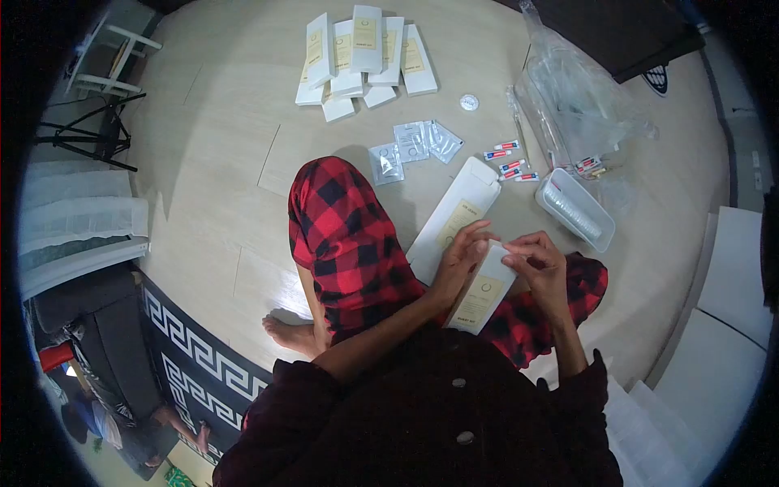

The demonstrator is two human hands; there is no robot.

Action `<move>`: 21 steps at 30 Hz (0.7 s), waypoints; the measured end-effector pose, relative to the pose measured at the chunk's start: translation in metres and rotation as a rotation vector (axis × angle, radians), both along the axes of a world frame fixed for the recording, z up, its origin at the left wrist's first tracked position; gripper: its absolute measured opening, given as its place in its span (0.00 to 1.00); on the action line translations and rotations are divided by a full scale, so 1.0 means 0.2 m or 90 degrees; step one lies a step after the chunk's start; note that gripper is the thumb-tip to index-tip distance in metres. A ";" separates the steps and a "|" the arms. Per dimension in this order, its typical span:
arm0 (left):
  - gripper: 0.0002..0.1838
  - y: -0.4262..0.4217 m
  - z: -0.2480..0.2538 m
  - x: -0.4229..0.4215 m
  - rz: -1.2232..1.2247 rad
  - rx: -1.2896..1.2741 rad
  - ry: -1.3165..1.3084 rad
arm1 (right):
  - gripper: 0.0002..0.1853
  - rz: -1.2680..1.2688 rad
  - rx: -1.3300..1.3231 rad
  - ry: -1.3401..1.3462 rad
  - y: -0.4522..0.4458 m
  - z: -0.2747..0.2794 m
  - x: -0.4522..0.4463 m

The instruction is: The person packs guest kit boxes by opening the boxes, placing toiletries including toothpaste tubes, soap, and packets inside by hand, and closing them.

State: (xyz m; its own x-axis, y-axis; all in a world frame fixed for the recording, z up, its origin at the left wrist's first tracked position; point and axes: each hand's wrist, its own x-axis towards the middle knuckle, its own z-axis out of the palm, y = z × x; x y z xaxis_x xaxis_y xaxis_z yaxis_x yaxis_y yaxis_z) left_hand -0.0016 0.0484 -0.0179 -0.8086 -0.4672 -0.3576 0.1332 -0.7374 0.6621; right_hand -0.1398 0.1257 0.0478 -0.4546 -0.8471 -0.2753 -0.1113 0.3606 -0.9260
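Observation:
A slim white box (487, 290) with a cream label stands tilted above my lap. My left hand (459, 264) is closed around its left side near the top end. At the top right corner, the bent fingers of my right hand (537, 265) pinch the box's end; whether they hold a flap I cannot make out. Another white box (456, 215) with a similar label lies on the floor just beyond my left hand, against my knee. Past its far end are several small toothpaste tubes (510, 169), coloured red, white and blue.
Several labelled white boxes (367, 45) are piled at the back. Flat sachets (414, 142) and a round white disc (469, 102) lie nearer. To the right are a plastic tub (599, 235) of round pieces and a clear bag (568, 89). Another person's arm (180, 428) shows at lower left.

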 end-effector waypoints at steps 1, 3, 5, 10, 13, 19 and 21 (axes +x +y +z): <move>0.18 -0.03 0.04 0.01 0.087 -0.177 0.007 | 0.09 0.001 0.000 -0.001 0.00 -0.01 0.02; 0.16 -0.06 -0.02 0.03 0.051 -0.226 -0.014 | 0.08 -0.161 -0.052 -0.118 0.03 -0.06 0.07; 0.15 -0.08 -0.06 0.04 0.020 -0.282 -0.029 | 0.08 -0.159 -0.066 -0.108 0.07 -0.12 0.10; 0.28 0.07 -0.15 0.09 0.025 -0.390 -0.073 | 0.06 -0.141 -0.060 -0.087 0.05 -0.21 0.03; 0.35 0.07 -0.07 0.19 -0.217 -0.342 -0.195 | 0.09 -0.250 -0.045 -0.092 -0.07 -0.16 -0.01; 0.31 -0.36 0.02 0.11 0.085 -0.493 -0.290 | 0.23 -0.200 -0.295 -0.076 -0.62 -0.09 0.04; 0.30 -0.63 0.05 0.10 0.214 -0.569 -0.338 | 0.26 -0.251 -0.271 -0.041 -0.74 -0.05 0.01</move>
